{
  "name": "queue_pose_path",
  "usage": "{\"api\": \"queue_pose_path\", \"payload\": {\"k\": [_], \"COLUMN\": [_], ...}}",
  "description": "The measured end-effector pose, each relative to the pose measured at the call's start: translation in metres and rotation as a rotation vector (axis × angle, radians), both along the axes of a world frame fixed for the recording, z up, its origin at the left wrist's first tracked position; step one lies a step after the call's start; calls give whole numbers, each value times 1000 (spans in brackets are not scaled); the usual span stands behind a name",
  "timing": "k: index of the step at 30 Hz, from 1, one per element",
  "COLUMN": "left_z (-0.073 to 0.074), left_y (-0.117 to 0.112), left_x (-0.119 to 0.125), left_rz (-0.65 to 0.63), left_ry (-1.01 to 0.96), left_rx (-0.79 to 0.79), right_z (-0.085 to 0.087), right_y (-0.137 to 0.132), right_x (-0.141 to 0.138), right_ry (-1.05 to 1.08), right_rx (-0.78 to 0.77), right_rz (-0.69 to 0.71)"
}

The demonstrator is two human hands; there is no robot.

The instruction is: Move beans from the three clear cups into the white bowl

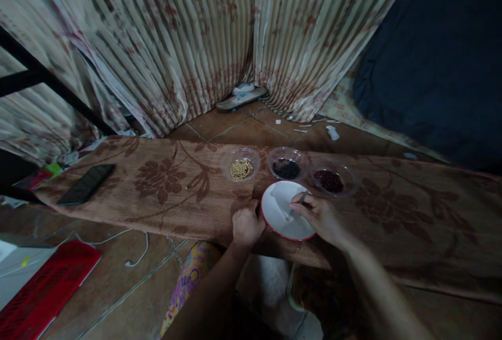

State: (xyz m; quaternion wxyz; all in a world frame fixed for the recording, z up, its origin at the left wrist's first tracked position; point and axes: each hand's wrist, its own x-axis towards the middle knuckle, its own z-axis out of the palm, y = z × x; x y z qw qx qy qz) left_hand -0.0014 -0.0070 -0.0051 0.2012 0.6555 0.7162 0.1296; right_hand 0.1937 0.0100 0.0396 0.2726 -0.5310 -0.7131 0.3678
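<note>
My right hand [319, 217] pinches a pair of metal tweezers [291, 214], tips pointing down over a white plate [276, 219] with a red rim. No bean or grain can be made out on the plate or at the tips. Curled at the plate's left edge is my left hand [248, 224], its thumb side against the rim. Behind the plate stand three clear plastic bowls: the left bowl [257, 163] with yellow soybeans [240, 169], the middle bowl [301, 164] with small black grains [286, 168], the right bowl [349, 180] with dark red beans [328, 181].
A brown floral cloth [219, 214] covers the long, narrow table. A dark phone [87, 184] lies near its left end. Beyond are striped curtains [212, 31], a slipper [241, 99] and white scraps [332, 132] on the tiled floor. A red basket [50, 287] is at lower left.
</note>
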Motion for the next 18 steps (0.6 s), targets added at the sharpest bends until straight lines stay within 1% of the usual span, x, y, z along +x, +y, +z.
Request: {"api": "queue_pose_path", "payload": {"k": [6, 8, 11, 14, 16, 18], "left_z": [4, 5, 8, 9, 8, 6], "left_y": [-1, -1, -1, -2, -2, -2], "left_x": [0, 0, 0, 0, 0, 0], "left_rz": [2, 2, 12, 22, 14, 9], "left_ry": [-13, -13, -9, -21, -42, -62], "left_rx": [-19, -16, -29, -53, -40, -6], "right_z": [2, 2, 6, 17, 27, 38], "right_y": [1, 2, 8, 23, 40, 59], "right_x": [0, 1, 1, -9, -23, -44], "right_ry": [47, 75, 185, 282, 335, 419], "right_rx": [-12, 2, 46, 117, 168, 215], "right_rz": [-4, -37, -124, -199, -227, -232]}}
